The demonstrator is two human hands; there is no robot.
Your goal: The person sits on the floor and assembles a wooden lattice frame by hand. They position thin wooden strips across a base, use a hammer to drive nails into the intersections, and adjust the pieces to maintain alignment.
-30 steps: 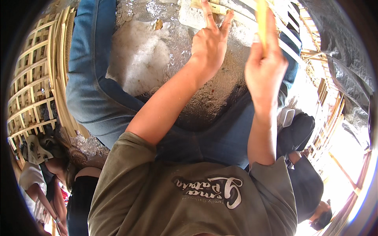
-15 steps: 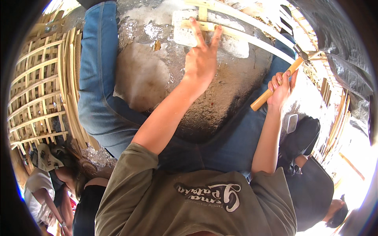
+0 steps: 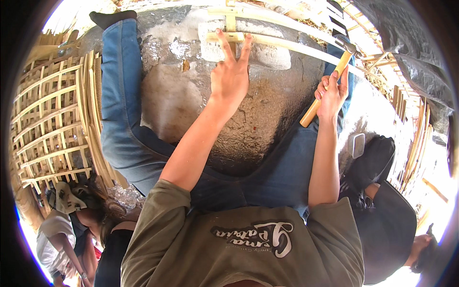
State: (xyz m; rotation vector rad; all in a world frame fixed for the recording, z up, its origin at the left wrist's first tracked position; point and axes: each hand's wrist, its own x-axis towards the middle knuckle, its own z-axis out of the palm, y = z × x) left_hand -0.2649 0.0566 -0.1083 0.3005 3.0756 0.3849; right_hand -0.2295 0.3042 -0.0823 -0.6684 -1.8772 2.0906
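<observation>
My left hand reaches forward, its index and middle fingers spread in a V. Their tips rest on a pale bamboo strip, either side of where a short crosspiece meets it. Beneath this joint lies a whitish flat slab. My right hand is wrapped round the wooden handle of a hammer. Its metal head is raised at the far right, beside the strips and away from the left hand. A curled thumb and other fingers of the left hand are hidden from above.
A second bamboo strip runs beyond the first. Woven bamboo lattice panels stand at the left. My outstretched legs in jeans frame the dark, worn ground sheet. People sit close behind on both sides; dark plastic sheeting hangs at right.
My right hand and the hammer have moved slightly forward, away from me. The left fingers keep their place on the strip. The whole view has shifted a little.
</observation>
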